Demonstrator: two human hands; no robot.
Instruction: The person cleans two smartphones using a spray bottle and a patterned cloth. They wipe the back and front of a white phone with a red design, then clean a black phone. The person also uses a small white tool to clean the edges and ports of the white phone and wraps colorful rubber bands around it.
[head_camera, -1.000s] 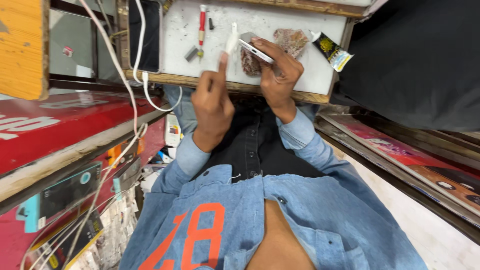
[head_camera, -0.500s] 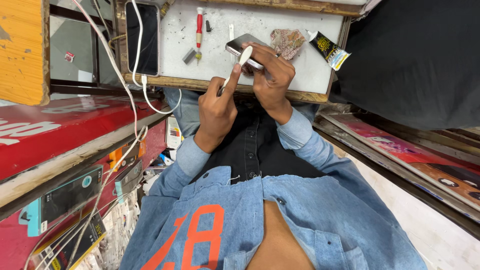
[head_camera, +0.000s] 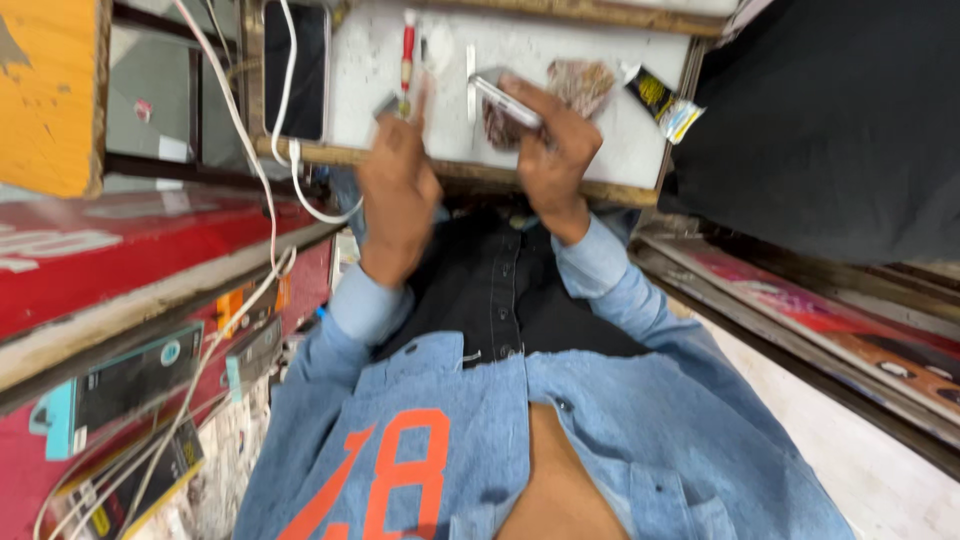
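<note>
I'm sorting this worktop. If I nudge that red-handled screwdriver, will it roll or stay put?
The red-handled screwdriver looks slim and round, so it would probably roll sideways. It is likely stiff and light. It lies close to the left hand, so a nudge might send it against those fingers.

A light-blue denim shirt (head_camera: 560, 440) with buttoned cuffs (orange numerals on its front) hangs open over a black buttoned shirt (head_camera: 500, 290).
</note>
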